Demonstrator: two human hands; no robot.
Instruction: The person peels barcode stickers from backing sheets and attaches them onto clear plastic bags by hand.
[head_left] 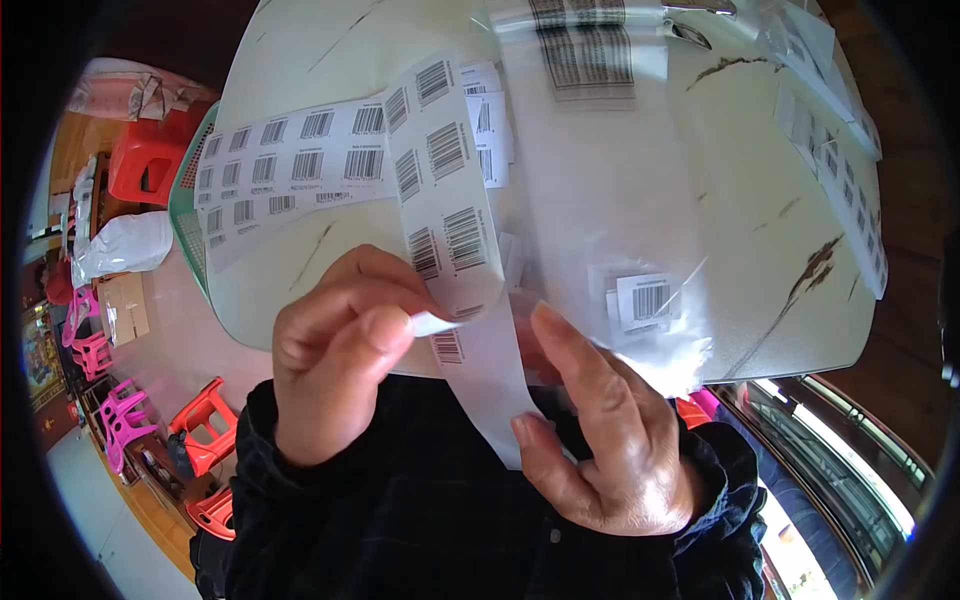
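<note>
My left hand [345, 340] pinches a folded strip of barcode labels [447, 190] between thumb and fingers, where the strip curls over. From there the strip's pale lower part [490, 395] hangs past the table edge. My right hand [605, 430] is beside that part, thumb and index finger apart, the thumb tip at the strip's edge. Just beyond it lies a clear plastic bag [615, 180] with a printed block near its top. A small barcode label [650, 300] shows at the bag's lower end. More label sheets [290, 160] are spread at the left.
The marble-patterned table [790, 240] has a rounded edge close to my body. Further label sheets [835, 180] lie along its right side. A green basket [187, 215] stands at the left edge, near a red stool [150, 160]. Several pink and red stools are on the floor.
</note>
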